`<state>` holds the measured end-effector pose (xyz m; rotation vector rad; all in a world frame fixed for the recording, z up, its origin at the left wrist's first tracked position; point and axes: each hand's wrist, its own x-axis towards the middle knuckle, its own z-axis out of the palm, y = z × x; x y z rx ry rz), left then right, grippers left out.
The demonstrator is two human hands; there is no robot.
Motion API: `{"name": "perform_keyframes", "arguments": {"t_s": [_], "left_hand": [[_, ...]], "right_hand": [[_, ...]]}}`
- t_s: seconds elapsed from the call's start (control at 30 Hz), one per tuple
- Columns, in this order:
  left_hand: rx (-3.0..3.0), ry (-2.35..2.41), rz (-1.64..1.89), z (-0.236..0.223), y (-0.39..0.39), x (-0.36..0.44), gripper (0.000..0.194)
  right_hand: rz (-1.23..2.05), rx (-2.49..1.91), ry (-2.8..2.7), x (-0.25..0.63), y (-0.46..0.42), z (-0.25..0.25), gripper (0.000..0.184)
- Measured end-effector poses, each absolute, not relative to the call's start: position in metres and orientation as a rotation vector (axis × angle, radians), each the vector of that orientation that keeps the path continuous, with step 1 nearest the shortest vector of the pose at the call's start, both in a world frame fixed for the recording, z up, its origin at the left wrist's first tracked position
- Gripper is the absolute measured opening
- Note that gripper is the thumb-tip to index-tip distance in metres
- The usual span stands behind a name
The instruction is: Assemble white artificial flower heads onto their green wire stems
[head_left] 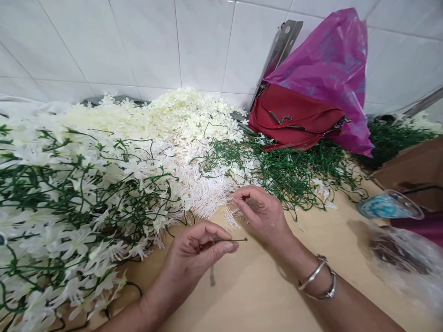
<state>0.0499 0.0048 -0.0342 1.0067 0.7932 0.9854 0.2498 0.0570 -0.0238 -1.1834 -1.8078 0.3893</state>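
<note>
Between the thumb and fingers of my left hand [204, 246] is a thin green plastic flower stem [238, 240], its tip pointing right. My right hand [261, 212] is closed in a pinch at the edge of a pile of thin white artificial stamens [207, 191]. Whatever lies between those fingertips is too small to make out. A few loose stamens [231, 217] lie just below the pile. Green plastic stems [290, 170] are heaped behind my right hand. To the left spreads a large mass of white artificial flowers [76, 240] on green stems.
Loose cream petals [187, 110] are piled along the tiled wall [204, 46]. A red handbag [294, 117] and a purple plastic bag [332, 64] rest behind the stems. At right are a clear plastic cup [387, 205], a cardboard box [411, 166] and a clear plastic bag [408, 263].
</note>
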Motion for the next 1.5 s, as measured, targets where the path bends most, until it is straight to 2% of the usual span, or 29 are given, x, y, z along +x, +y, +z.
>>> {"name": "perform_keyframes", "arguments": {"t_s": [0.17, 0.4, 0.67, 1.1, 1.3, 1.4, 1.5], "left_hand": [[1.019, 0.798, 1.058, -0.032, 0.006, 0.048, 0.014], [0.885, 0.809, 1.122, -0.031, 0.011, 0.047, 0.019], [0.725, 0.808, 1.237, -0.030, 0.015, 0.045, 0.022], [0.574, 0.792, 1.283, -0.027, 0.018, 0.045, 0.028], [0.887, 0.880, 1.253, -0.029, 0.014, 0.046, 0.011], [1.065, 0.936, 1.258, -0.032, 0.013, 0.048, 0.014], [0.964, 0.975, 1.268, -0.032, 0.013, 0.048, 0.012]], "right_hand": [[0.438, -1.214, -1.761, 0.249, 0.056, -0.023, 0.013], [0.732, -1.281, -1.470, 0.252, 0.058, -0.023, 0.005], [0.816, -1.177, -1.429, 0.253, 0.057, -0.021, 0.005], [1.206, -0.977, -1.474, 0.243, 0.046, -0.010, 0.015], [1.262, -0.880, -1.498, 0.238, 0.041, -0.009, 0.013], [1.262, -0.881, -1.474, 0.238, 0.041, -0.007, 0.014], [1.233, -0.912, -1.462, 0.240, 0.043, -0.005, 0.015]]}}
